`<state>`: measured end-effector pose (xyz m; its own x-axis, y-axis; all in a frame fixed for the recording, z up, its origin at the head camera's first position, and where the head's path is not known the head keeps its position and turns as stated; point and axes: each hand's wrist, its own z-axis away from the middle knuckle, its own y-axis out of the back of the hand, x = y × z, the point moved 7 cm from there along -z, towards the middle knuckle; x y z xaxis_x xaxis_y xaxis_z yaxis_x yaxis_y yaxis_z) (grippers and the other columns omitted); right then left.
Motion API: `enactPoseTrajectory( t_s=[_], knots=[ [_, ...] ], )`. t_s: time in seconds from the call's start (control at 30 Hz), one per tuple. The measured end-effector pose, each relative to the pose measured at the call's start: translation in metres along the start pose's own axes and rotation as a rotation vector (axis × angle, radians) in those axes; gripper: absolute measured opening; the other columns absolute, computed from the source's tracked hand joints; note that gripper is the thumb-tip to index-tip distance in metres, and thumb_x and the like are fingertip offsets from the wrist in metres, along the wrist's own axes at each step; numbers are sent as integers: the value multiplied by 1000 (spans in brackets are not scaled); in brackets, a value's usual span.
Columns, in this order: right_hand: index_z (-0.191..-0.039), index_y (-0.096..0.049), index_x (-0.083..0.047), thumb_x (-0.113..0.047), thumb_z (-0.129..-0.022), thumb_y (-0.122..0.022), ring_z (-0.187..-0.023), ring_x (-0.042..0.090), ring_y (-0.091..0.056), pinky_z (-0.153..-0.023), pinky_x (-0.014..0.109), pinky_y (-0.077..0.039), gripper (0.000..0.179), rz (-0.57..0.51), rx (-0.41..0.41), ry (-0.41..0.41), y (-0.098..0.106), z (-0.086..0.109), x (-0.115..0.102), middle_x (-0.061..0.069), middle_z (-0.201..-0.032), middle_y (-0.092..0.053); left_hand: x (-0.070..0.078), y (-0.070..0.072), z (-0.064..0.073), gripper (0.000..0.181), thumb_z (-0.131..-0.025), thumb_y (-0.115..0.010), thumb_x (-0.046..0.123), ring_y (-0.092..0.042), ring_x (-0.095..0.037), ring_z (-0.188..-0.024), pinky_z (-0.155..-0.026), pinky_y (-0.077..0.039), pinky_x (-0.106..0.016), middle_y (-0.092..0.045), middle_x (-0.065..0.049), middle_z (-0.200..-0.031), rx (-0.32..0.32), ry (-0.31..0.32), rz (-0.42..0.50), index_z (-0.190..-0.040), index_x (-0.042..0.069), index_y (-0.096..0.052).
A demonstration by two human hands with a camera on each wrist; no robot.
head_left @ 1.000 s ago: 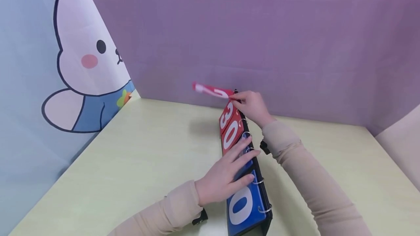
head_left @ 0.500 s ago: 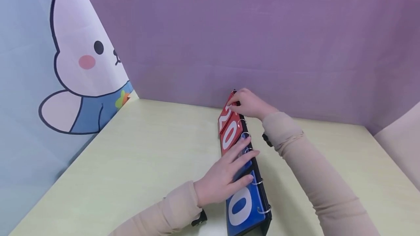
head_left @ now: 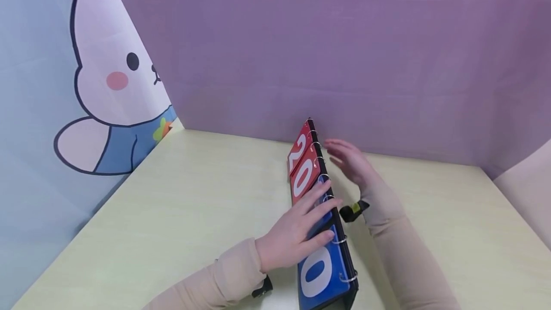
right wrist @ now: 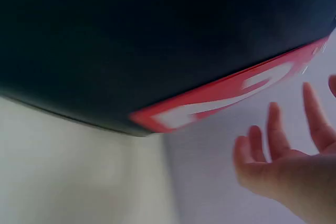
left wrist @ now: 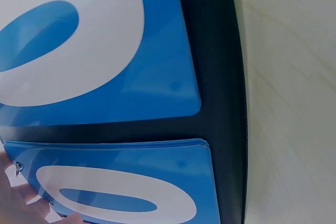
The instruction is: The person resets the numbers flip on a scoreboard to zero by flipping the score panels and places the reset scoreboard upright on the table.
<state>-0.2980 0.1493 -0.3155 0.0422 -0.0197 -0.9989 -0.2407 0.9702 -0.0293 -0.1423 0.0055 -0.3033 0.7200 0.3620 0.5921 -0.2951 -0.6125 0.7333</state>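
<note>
A black flip scoreboard point(head_left: 328, 171) stands tent-like on the table, ring-bound along its top edge. Its far half carries a red card with a white 2 point(head_left: 298, 149) and a red card with a white 0 point(head_left: 303, 181). My left hand point(head_left: 292, 233) rests over the blue cards, straight fingers reaching across to the ringed top edge. One blue 0 card point(head_left: 316, 271) shows below it; the other blue 0 card point(left wrist: 178, 187) is partly covered by the hand. My right hand point(head_left: 350, 161), holding nothing, hovers right of the scoreboard's far end with relaxed fingers.
The scoreboard stands on a pale yellow table point(head_left: 206, 195). A purple cloth backdrop point(head_left: 344, 51) rises close behind its far end. At left hangs a light blue cloth printed with a cartoon rabbit point(head_left: 116, 61). Black camera mounts point(head_left: 353, 210) sit at the wrists.
The right hand flipped a red card down, so the far number changed from 3 to 2. It then let go and moved right, off the scoreboard. The left hand stayed in place.
</note>
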Motion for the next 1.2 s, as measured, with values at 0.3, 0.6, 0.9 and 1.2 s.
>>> enactPoseTrajectory(
  t_s=[0.3,0.6,0.9,1.2],
  knots=[
    [-113,-53,-23,-30,-104,-32,-108,19,-50,-91,29,-46,24,-510,-65,-184,-1,18,60,6,-129,-33,-1,-2,2,57,-97,-48,38,-2,-10,-147,-111,-32,-47,1,15,-159,-22,39,10,-149,26,-29],
    [-115,-54,-26,-33,-104,-33,-108,22,-50,-90,31,-48,25,-580,-67,-214,1,24,67,8,-133,-31,0,-1,1,57,-97,-49,37,0,-9,-147,-112,-30,-48,2,15,-159,-27,40,13,-149,25,-29],
    [-132,-43,-22,-31,-104,-28,-108,18,-52,-91,29,-46,33,-676,-102,-146,-1,22,73,7,-134,-30,0,-1,1,56,-97,-48,36,0,-10,-147,-113,-28,-49,2,15,-159,-23,46,16,-149,25,-29],
    [-120,-55,-22,-31,-104,-26,-109,18,-53,-90,28,-45,34,-730,-89,-97,1,21,74,8,-129,-37,-1,-3,-1,56,-98,-48,36,0,-10,-147,-113,-29,-50,2,15,-159,-15,40,7,-149,25,-29]
  ],
)
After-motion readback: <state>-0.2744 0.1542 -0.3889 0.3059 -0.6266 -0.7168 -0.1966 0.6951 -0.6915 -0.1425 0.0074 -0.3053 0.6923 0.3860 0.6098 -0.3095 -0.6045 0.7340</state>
